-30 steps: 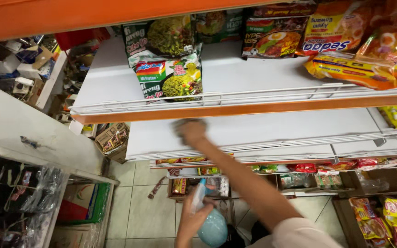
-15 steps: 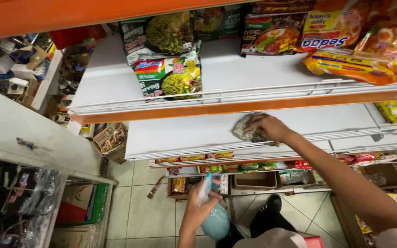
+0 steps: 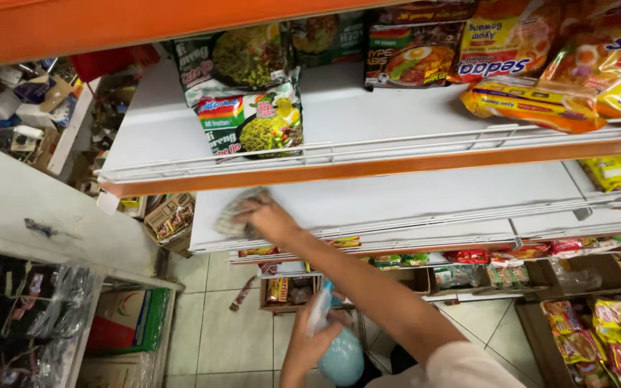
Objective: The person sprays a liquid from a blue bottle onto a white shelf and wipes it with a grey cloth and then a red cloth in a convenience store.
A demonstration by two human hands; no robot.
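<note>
Two hands: both the person's own, each holding one thing.
Right hand (image 3: 271, 219): arm stretched up and leftward, fingers pressed flat over one crumpled cloth (image 3: 237, 212).
Cloth: lying on the left end of the bare white shelf (image 3: 433, 197).
Left hand (image 3: 310, 345): held low by the body, curled round one pale blue spray bottle (image 3: 339, 356).
Green noodle packets (image 3: 253, 122): two on the shelf above, left side.
Yellow packets (image 3: 533, 104): several, upper right, count unclear.
</note>
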